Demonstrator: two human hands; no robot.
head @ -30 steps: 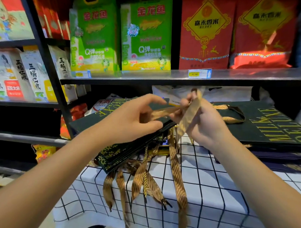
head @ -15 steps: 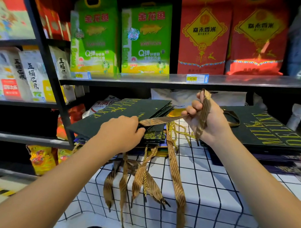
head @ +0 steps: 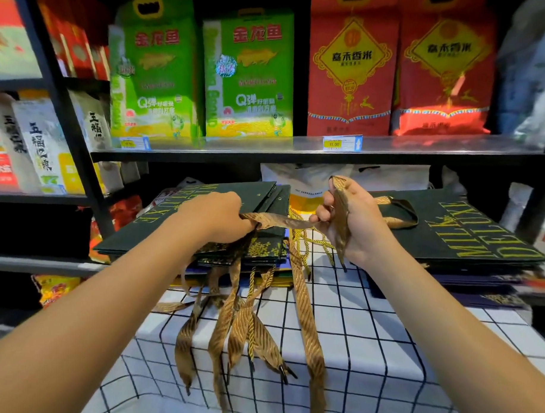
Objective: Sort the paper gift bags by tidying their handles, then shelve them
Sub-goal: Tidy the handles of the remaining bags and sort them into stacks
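Observation:
A stack of flat dark green gift bags (head: 160, 222) with gold lettering lies on the left of the table. Several gold ribbon handles (head: 238, 328) hang from it over the table's front edge. My left hand (head: 216, 217) rests on the top bag and grips one end of a gold ribbon (head: 284, 220). That ribbon stretches right to my right hand (head: 352, 222), which grips it with a loop running up over the palm. A second stack of dark green bags (head: 469, 230) lies flat to the right.
The table wears a white cloth with a black grid (head: 356, 342). Behind it a metal shelf (head: 232, 150) carries green rice bags (head: 248, 80) and red rice bags (head: 353, 73). White plastic bags (head: 307, 177) lie under that shelf. Black shelving (head: 67, 120) with more packets stands left.
My left hand has curled down onto the top bag and taken hold of the ribbon's end. The ribbon between my hands is pulled straighter. The view has tilted slightly downward.

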